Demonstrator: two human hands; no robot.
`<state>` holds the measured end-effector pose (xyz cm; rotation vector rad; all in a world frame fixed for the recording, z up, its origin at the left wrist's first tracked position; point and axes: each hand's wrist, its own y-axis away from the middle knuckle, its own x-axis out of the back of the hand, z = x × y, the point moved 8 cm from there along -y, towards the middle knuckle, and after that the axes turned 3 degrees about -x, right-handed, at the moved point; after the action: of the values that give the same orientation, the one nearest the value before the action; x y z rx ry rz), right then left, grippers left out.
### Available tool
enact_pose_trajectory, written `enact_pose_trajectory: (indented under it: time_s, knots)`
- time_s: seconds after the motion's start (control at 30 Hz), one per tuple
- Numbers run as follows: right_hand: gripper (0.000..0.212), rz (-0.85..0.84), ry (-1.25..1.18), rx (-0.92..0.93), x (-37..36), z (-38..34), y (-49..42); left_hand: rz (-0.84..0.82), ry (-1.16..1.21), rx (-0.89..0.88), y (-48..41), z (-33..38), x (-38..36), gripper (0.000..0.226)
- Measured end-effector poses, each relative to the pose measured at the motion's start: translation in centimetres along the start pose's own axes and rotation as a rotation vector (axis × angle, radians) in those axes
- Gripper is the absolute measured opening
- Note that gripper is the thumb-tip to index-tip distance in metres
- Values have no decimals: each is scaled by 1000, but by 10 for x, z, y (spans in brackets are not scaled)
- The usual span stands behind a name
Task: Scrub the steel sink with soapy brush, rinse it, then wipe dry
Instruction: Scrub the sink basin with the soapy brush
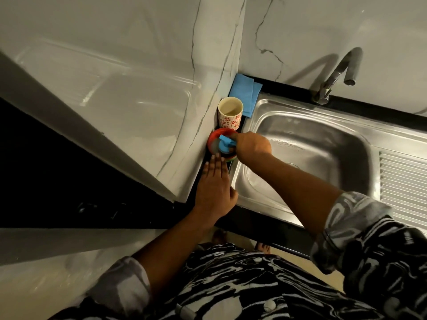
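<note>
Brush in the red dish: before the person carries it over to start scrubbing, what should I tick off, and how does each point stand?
1. Grip on brush: ok, the right hand curls round its blue handle.
2. Soap on the bristles: cannot tell, the head sits in the red dish.
3. Sink free of dishes: ok where visible; the arm hides part.
4. Left hand out of the basin: ok, flat beside the sink's left rim.
5. Blue cloth ready for drying: ok, in the corner behind the cup.
6. Faucet off: ok, no stream shows.
</note>
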<state>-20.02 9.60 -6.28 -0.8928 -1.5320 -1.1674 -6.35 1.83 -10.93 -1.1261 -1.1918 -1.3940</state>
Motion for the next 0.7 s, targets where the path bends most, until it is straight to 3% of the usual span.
enact_pose_trajectory:
  time_s: [0.23,0.4,0.7]
  knots:
    - [44,-15,-92,10,-9,-17,5,15,56,10,1,0,0,101]
    - [45,37,-30,-54,2,4,2,2,38,10,-1,2,-1,100]
    - [50,168,-900,-125,-22,61,23,114,65,-68,7,23,3,87]
